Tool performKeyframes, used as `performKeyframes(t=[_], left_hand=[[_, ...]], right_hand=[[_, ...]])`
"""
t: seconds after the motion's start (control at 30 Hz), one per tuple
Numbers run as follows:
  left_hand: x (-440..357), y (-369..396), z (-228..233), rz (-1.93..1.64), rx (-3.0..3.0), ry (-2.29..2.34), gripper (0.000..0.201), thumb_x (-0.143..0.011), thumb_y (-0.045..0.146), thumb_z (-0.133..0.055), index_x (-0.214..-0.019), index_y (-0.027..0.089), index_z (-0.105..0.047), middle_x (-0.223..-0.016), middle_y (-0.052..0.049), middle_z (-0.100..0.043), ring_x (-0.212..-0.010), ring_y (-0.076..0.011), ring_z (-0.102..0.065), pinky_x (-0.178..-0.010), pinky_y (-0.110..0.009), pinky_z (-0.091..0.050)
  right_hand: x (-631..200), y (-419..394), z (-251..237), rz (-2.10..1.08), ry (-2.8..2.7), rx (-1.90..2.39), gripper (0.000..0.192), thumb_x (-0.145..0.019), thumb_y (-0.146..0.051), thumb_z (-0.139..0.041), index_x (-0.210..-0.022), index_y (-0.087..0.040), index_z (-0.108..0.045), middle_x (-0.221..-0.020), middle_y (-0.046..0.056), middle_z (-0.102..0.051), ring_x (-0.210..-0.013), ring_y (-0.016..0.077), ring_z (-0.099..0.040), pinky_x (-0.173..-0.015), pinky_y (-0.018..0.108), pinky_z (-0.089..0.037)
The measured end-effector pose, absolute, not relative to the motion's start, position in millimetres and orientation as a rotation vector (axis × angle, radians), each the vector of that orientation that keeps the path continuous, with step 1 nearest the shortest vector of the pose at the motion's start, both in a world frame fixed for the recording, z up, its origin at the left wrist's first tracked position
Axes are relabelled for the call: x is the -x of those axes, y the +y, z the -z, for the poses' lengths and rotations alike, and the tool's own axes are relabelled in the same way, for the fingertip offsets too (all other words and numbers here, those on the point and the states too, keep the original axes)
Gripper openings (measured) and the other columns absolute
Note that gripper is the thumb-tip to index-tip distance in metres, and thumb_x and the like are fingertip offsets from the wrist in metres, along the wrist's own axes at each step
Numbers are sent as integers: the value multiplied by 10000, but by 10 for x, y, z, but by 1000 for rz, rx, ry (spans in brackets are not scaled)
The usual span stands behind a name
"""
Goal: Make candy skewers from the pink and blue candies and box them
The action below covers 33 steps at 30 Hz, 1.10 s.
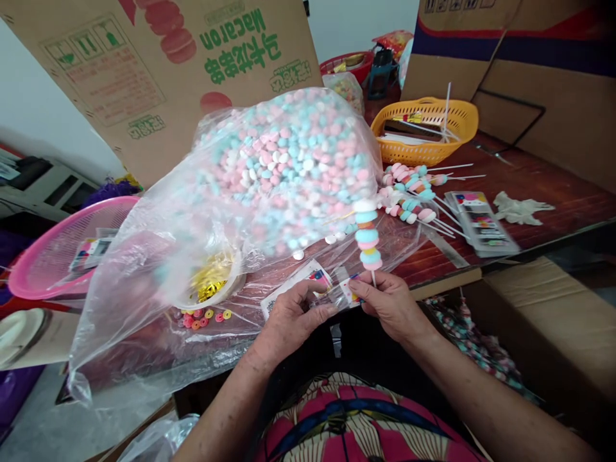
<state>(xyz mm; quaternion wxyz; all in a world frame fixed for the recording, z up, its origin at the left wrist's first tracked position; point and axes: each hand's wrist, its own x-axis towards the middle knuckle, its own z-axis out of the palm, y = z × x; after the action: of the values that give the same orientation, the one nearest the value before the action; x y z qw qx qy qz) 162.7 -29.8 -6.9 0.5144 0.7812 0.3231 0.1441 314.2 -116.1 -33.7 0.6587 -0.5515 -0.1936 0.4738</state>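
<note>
Two hands (299,316) hold plastic (341,292), the right (393,305) also an upright candy skewer (368,237), stick (373,277) down.

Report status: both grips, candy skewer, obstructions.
Right grip holding candy skewer upright. Left grip at clear wrapper, hold unclear. Large candy bag just beyond.

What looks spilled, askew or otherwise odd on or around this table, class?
The large cardboard box looks upside down: its printed lettering is inverted. Small ring candies lie loose beside the white bowl, as if spilled, though they may have been put there deliberately.
</note>
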Motion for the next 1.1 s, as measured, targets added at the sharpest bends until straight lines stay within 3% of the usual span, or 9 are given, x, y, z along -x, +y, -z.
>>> performKeyframes(t=[0.17,0.27,0.47,0.87,1.03,1.1], left_hand=[[-1607,-247,66,-310,-1926,774,224,-814,335,-576,-694,149,-612,-602,24,-553,-587,-106,-464,-565,-219,-377],[-1557,-201,43,-396,-1971,753,306,-860,367,-513,-661,153,-604,-556,31,-499,-557,-99,-423,-548,-215,-365],[-1374,-71,31,-555,-1960,638,315,-880,390,-512,-699,155,-622,-632,-2,-582,-616,-118,-499,-615,-234,-424],[-1312,-33,22,-551,-2006,578,296,-917,347,-464,-759,154,-623,-690,-15,-603,-660,-123,-524,-646,-238,-432],[-1418,-47,-84,-423,-2228,543,353,-936,339,-413,-676,153,-563,-611,11,-525,-595,-102,-469,-589,-218,-384],[-1493,-63,-143,-359,-2352,510,371,-949,363,-370,-726,160,-587,-637,1,-559,-607,-112,-500,-591,-223,-383]], right_hand=[[-3186,-1191,353,-1043,-543,1315,347,-653,-487,-707,-623,-166,-578,-510,-63,-454,-419,52,-286,-378,201,-223],[-3302,-1292,335,-959,-639,1397,315,-713,-478,-661,-661,-174,-598,-535,-50,-496,-447,74,-373,-406,205,-301],[-3800,-1738,267,-473,-1046,1668,106,-769,-277,-613,-822,-217,-683,-740,-5,-663,-671,162,-599,-597,266,-476],[-3966,-1895,150,-58,-1661,1542,262,-813,-97,-549,-1020,-236,-630,-696,-6,-592,-575,124,-550,-507,238,-440],[-4086,-1873,78,55,-1881,1542,231,-820,-102,-539,-1018,-199,-607,-708,27,-582,-608,144,-538,-557,272,-445],[-4110,-1824,52,77,-1945,1564,207,-822,-106,-529,-992,-197,-607,-705,29,-584,-616,150,-543,-574,281,-445]])
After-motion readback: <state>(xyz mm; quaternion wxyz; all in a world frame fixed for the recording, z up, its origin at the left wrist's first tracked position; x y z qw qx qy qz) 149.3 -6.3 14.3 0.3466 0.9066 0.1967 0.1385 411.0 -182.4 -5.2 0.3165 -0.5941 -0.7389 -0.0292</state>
